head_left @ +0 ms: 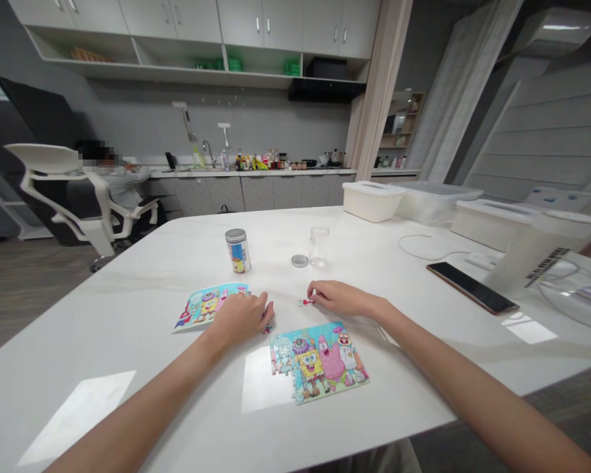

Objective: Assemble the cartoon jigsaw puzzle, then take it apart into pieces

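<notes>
A partly assembled cartoon jigsaw puzzle (328, 361) lies flat on the white table, with a gap at its lower left corner. Above it, my right hand (332, 297) has its fingertips closed on a small red and white puzzle piece (304, 303) at the tabletop. My left hand (241, 316) rests with bent fingers over the right part of the picture sheet (201, 305), which shows the same cartoon figures. Its thumb and index finger are apart. Another small puzzle piece (266, 330) shows just below its thumb, and the other fingers are partly hidden.
A jar with a metal lid (238, 251) stands behind the sheet. To its right are a loose lid (300, 261) and a clear jar (319, 246). A phone (471, 288), a white cylinder (534, 253), cables and plastic boxes (374, 200) occupy the right. A person (123, 184) sits at far left.
</notes>
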`<state>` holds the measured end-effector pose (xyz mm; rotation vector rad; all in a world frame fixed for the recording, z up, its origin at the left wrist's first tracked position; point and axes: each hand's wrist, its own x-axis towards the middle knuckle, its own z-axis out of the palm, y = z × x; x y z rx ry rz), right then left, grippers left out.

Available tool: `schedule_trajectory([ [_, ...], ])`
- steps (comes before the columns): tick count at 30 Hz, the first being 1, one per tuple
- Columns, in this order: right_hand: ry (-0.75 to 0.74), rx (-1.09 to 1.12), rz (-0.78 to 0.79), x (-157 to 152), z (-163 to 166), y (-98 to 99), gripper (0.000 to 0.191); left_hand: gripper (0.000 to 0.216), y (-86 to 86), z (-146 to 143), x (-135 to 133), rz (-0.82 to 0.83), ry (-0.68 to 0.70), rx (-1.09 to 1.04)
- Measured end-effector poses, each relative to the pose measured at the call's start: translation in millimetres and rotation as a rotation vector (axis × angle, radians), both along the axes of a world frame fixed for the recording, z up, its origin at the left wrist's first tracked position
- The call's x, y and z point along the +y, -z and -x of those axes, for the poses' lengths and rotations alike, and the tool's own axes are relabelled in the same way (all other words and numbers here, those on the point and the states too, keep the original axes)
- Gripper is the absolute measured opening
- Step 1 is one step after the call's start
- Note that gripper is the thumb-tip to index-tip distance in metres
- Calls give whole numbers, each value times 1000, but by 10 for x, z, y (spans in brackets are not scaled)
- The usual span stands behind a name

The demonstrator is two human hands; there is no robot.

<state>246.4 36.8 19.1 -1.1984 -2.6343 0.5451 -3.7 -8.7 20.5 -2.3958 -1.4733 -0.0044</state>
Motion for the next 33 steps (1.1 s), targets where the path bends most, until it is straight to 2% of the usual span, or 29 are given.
schedule_trajectory([
  [4, -22, 23, -28, -13, 45, 11, 21, 36, -13, 14, -2, -5, -31, -26],
  [9, -109, 31, -110, -34, 105, 40, 13, 35, -67, 44, 1, 25, 33, 39],
  [18, -117, 67, -153, -6, 134, 78, 10, 38, -95, -100, -30, -59, -28, 7],
  [24, -99, 78, -152, 3, 122, 67, 7, 36, -163, -42, -104, -22, -38, -1],
  [29, -120, 84, -145, 1, 108, 18, 5, 37, -120, -37, -106, -23, -24, -2],
  [33, -69, 110, -184, 3, 104, 18, 6, 40, -85, -30, -96, -10, -26, 8],
])
